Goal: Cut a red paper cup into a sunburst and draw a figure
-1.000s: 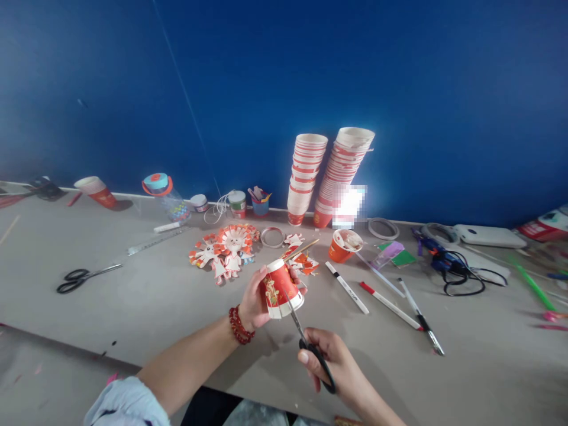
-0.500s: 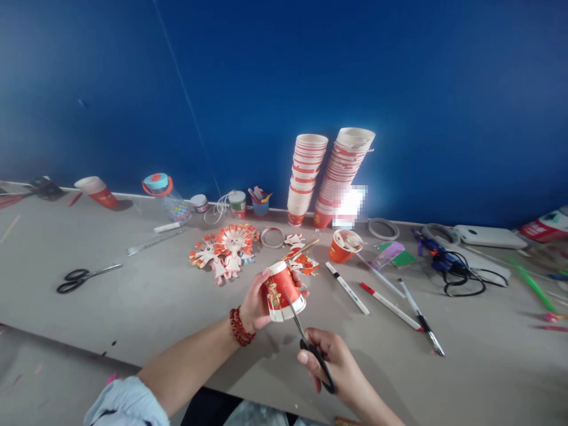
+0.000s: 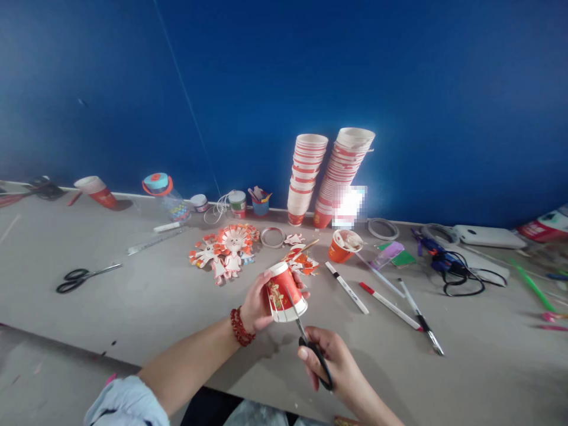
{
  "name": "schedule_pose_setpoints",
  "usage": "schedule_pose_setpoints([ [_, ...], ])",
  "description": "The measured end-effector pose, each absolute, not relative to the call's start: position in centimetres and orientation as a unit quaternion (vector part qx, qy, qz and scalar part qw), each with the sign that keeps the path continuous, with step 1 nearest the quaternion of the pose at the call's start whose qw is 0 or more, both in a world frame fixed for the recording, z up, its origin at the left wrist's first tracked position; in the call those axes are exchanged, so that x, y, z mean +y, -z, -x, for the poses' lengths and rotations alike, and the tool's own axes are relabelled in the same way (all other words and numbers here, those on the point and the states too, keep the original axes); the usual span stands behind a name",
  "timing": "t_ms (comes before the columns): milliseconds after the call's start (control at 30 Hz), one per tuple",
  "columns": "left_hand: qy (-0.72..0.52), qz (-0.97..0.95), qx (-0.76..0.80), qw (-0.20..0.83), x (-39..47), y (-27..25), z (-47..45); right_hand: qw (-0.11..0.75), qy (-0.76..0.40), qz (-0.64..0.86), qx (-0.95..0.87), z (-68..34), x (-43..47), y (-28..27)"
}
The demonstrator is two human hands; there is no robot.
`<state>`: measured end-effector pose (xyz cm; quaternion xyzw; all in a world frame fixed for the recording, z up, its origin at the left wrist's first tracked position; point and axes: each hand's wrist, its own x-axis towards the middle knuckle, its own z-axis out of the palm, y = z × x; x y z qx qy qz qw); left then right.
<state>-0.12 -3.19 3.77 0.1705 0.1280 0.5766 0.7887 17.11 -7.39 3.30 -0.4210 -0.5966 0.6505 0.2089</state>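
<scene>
My left hand [image 3: 256, 302] is wrapped round a red and white paper cup [image 3: 283, 291], held upside down with its wide rim toward me. Several slits run up the cup's side from the rim. Black-handled scissors [image 3: 316, 357] are in my right hand [image 3: 332, 355], with the blades reaching over the rim onto the cup's wall. Behind the cup lie red and white paper scraps [image 3: 304, 262]. Paper figures with fringed orange and white heads [image 3: 234, 242] lie to the left of them.
Two tall stacks of paper cups [image 3: 307, 171] lean against the blue wall. A cup of scraps [image 3: 341, 248], markers [image 3: 347, 288] and a blue glue gun [image 3: 437, 251] with its cord lie to the right. Another pair of scissors [image 3: 86, 277] rests at left.
The scissors have shifted very slightly against the cup, and the cup has turned a little in my left hand. Everything else on the table stays put.
</scene>
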Motion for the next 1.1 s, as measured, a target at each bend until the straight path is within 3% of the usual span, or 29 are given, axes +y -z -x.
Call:
schedule_pose_setpoints([
  [1100, -0.551, -0.264, 0.163, 0.775, -3.29, -2.85, -0.16, 0.225, -0.634, 0.440, -0.595, -16.81, -6.72, -3.27],
])
